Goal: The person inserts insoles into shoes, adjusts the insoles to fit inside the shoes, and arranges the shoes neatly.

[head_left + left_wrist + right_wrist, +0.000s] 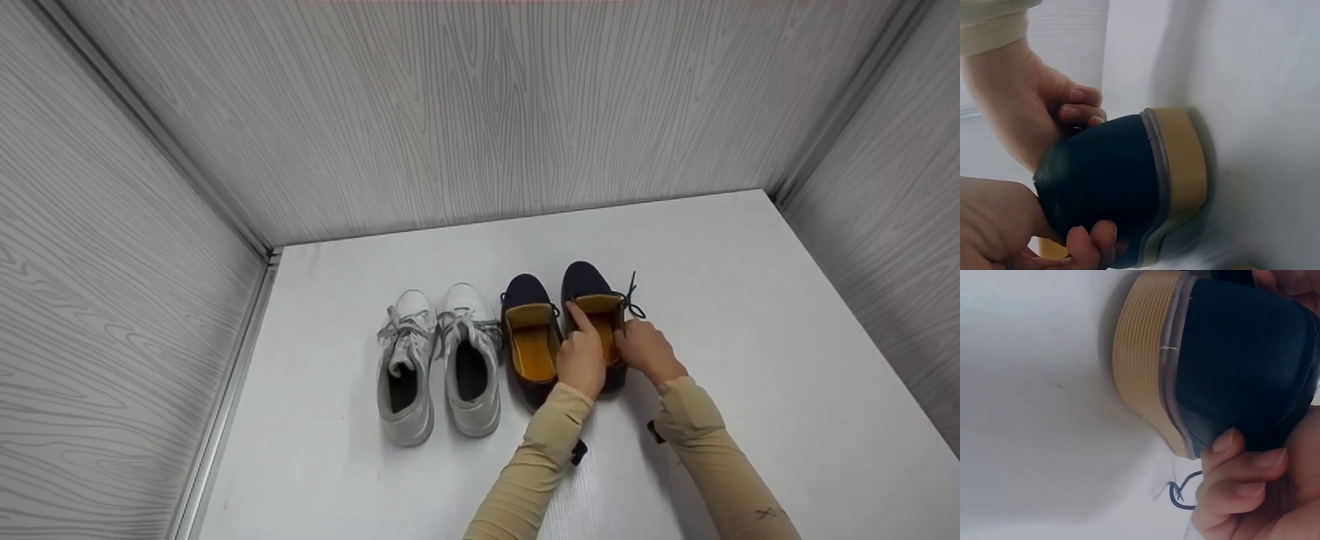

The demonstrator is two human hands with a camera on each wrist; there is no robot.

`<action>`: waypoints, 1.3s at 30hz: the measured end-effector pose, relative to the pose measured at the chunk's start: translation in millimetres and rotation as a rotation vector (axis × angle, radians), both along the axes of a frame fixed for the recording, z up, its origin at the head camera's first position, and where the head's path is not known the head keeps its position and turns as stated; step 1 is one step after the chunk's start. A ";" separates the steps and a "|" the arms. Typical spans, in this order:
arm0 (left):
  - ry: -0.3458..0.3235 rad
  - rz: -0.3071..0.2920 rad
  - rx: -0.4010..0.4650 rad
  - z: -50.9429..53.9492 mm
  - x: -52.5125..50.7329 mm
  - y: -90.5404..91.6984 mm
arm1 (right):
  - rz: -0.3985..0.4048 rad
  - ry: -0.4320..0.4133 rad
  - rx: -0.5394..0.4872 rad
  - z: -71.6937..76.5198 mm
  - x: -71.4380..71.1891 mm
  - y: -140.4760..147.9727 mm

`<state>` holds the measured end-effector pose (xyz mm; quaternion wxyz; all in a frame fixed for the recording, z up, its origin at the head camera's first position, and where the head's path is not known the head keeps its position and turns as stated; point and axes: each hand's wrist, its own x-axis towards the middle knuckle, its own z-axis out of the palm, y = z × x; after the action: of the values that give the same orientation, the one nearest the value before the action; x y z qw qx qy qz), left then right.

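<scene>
Both hands hold the right-hand navy loafer (583,279), one on each side of its opening. My left hand (581,364) grips the inner side, its index finger reaching forward along the rim. My right hand (649,350) pinches the outer side, thumb at the rim by the yellow insole. In the left wrist view the dark heel (1100,174) and ribbed tan sole (1182,160) show, with left fingers (1085,247) against the side. The right wrist view shows right fingers (1241,467) curled against the opposite side. The matching loafer (525,292) stands just left, toe away from me.
Two white lace-up sneakers, the left sneaker (412,427) and the right sneaker (478,420), stand left of the loafers, toes toward the back wall (465,112). All the shoes are on a white tabletop (300,450). A dark lace (634,300) sticks out beside the held loafer.
</scene>
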<state>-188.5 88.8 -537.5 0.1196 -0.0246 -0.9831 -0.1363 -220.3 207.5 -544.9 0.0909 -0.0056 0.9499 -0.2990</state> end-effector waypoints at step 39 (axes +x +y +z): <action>0.027 0.016 -0.019 -3.3 1.9 1.2 | -0.011 -0.039 0.001 -2.5 -0.3 -4.3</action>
<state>-186.6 90.0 -540.8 0.1335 -0.0198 -0.9828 -0.1258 -220.6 203.2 -547.4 0.1079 0.0056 0.9481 -0.2992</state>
